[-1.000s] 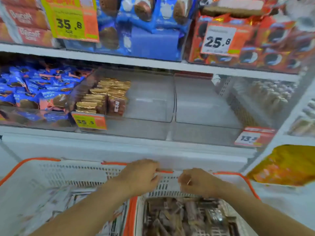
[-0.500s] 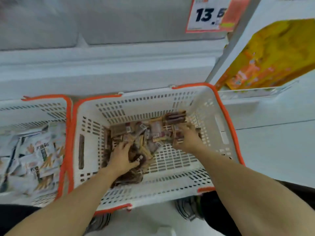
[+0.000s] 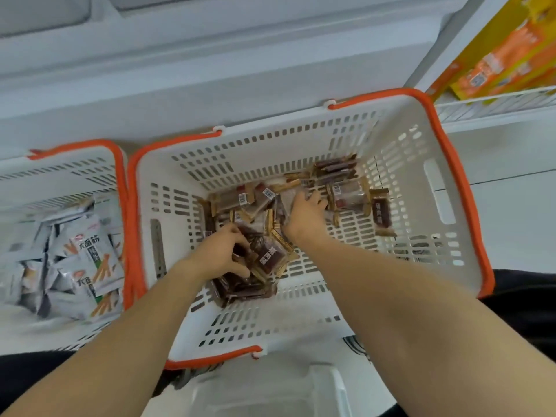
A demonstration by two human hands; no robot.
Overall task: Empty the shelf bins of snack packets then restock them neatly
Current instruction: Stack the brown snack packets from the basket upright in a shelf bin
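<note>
Both my hands are down inside a white basket with an orange rim [image 3: 400, 164] on the floor below the shelf. Several brown snack packets [image 3: 272, 258] lie heaped on its slatted bottom. My left hand [image 3: 222, 255] curls its fingers round packets at the near side of the heap. My right hand [image 3: 305, 210] reaches into the far part of the pile, fingers bent among the packets [image 3: 346, 194]; its grip is hidden by the hand itself.
A second white basket [image 3: 60, 173] to the left holds several silver snack packets [image 3: 87, 257]. The white shelf base [image 3: 210, 70] runs along the top. Yellow-orange packs [image 3: 505, 58] sit on a low shelf at the right. A white stool or box [image 3: 270, 389] is at the bottom.
A second ago my hands were at the basket's far rim with the shelf bins in view. My head has tipped down and both hands have gone into the brown packets.
</note>
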